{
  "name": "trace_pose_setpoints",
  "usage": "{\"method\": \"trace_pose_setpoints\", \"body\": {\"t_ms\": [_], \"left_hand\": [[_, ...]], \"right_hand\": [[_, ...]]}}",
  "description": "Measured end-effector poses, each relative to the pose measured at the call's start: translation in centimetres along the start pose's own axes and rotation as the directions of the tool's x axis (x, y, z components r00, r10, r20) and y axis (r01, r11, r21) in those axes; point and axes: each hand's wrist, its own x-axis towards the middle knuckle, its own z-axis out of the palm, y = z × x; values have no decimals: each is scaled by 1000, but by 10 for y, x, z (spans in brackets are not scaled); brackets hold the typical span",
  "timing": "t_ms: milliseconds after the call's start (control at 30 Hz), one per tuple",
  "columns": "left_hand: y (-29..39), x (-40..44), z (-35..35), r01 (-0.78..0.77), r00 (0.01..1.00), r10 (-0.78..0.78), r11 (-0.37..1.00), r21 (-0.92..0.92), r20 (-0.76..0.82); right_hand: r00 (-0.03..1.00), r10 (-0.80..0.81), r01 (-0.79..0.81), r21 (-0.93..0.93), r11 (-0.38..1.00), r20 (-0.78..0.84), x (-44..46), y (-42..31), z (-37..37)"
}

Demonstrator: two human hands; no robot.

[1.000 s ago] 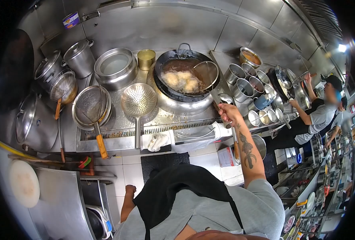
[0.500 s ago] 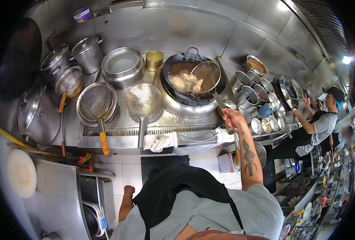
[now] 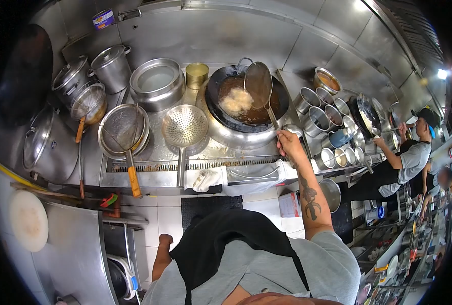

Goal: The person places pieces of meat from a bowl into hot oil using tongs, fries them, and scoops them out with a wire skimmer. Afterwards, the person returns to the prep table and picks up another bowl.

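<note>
My right hand (image 3: 290, 143) grips the handle of a wire-mesh skimmer (image 3: 258, 85), whose round head is tilted over the right side of a black wok (image 3: 216, 81). Pale, battered-looking pieces of food (image 3: 237, 100) sit in bubbling brown oil (image 3: 259, 116), left of the skimmer's head. Down at my side, my left hand (image 3: 165, 239) is curled closed, away from the stove, and no object shows in it.
A perforated ladle (image 3: 184, 125) and a wooden-handled strainer (image 3: 123, 128) lie left of the wok. Behind them stand a wide pot (image 3: 156, 84) and a tin can (image 3: 197, 76). Several metal canisters (image 3: 315, 121) are on the right. A co-worker (image 3: 408, 158) stands at another wok (image 3: 364, 114).
The skimmer's head has tipped more steeply and shifted left in the wok. The food has gathered into one pale cluster. My right hand moved slightly left and up; my left hand stayed put.
</note>
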Motion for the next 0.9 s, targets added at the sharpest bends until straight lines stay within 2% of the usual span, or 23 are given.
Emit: {"method": "trace_pose_setpoints", "body": {"t_ms": [100, 400, 500, 533, 600, 700, 767, 833, 900], "left_hand": [[0, -3, -1, -22, 1000, 21, 998, 67, 17], [8, -4, -5, -86, 996, 88, 974, 210, 2], [12, -7, -6, -35, 996, 42, 995, 92, -83], [12, -8, -7, 16, 997, -22, 997, -74, -80], [21, -19, -23, 114, 989, -143, 911, -396, -44], [24, -16, -21, 229, 964, -265, 773, -591, 27], [22, -19, -18, 106, 984, -167, 828, -551, -61], [23, -22, -19, 117, 977, -199, 797, -592, -75], [37, -41, -36, 250, 935, -353, 662, -706, 0]], "right_hand": [[1000, -6, 6, 64, 998, 4, -6, -11, -5], [993, -57, 49, 82, 995, 106, -26, -28, -2], [989, -29, 11, 124, 992, 147, -32, -26, -1], [986, -23, 1, 132, 991, 163, -32, -24, -2], [988, -1, -18, 122, 992, 153, -30, -16, -2], [995, -6, -2, 80, 997, 97, -24, -8, -5], [999, -28, 26, 46, 999, 42, -23, -8, -12], [998, -56, 56, 17, 998, -19, -22, -10, -21], [996, -67, 66, -20, 998, -60, -17, -6, -32]]}}
